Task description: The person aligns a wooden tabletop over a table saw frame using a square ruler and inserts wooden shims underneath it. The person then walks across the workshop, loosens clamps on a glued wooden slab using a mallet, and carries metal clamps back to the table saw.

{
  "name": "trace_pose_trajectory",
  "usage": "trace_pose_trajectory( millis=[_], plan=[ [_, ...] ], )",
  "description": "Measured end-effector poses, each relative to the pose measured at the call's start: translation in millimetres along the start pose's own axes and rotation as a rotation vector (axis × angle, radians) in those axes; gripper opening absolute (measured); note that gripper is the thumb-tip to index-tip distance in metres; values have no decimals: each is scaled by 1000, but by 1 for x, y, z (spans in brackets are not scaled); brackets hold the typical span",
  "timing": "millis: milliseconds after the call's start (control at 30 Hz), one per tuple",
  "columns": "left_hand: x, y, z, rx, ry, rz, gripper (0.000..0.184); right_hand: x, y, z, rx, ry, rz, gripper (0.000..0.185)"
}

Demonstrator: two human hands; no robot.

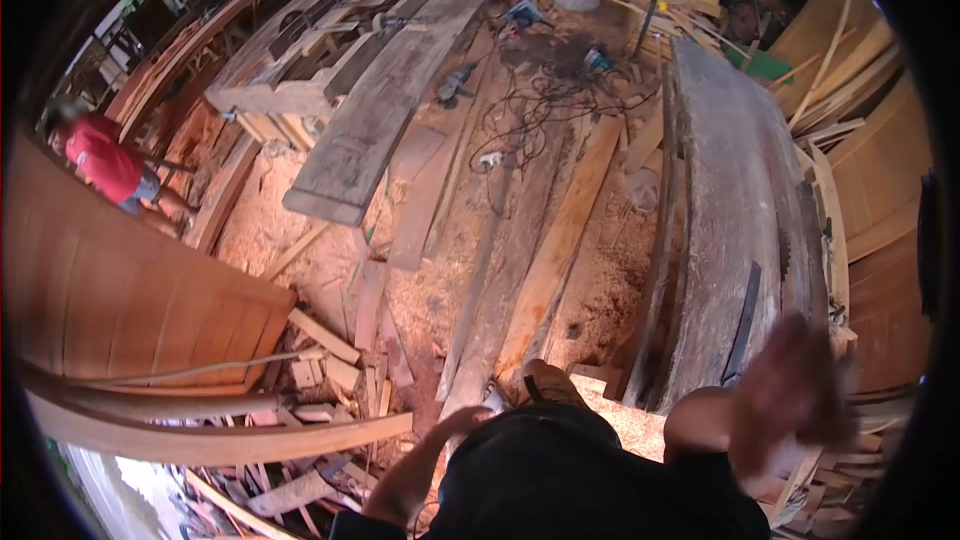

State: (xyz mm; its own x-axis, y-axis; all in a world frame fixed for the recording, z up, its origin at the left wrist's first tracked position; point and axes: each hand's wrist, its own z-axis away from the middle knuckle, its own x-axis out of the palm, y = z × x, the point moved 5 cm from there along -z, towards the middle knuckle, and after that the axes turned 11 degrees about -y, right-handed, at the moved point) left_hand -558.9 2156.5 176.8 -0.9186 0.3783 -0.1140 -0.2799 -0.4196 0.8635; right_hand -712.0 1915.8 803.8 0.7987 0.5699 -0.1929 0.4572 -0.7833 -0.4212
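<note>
Broad grey slab [725,180] stretches along the right of the sawdust-strewn floor [430,300]. From left, a person in red [105,160] stands beyond a wooden panel [150,270]; the left hand [465,422], its grip impossible to tell, is beside dark clothing [570,470], near a yellowish plank [565,245]. A dark strip [745,315] lies on the slab, whose near end the right hand [795,390] overlaps, too blurred to tell its hold.
</note>
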Motion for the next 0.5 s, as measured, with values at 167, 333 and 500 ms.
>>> trace_pose_trajectory(
  millis=[167, 333, 500],
  plan=[
    [3, -44, -10, -66, -164, 310, 40, -17, 129, 42, 505, -148, 627, 34],
    [-50, -61, 10, -268, -110, 119, 38, -69, 243, 134, 914, -291, 822, 36],
    [-116, -79, 9, -352, -164, -84, 37, -152, 349, 246, 1278, -257, 938, 48]
  ],
)
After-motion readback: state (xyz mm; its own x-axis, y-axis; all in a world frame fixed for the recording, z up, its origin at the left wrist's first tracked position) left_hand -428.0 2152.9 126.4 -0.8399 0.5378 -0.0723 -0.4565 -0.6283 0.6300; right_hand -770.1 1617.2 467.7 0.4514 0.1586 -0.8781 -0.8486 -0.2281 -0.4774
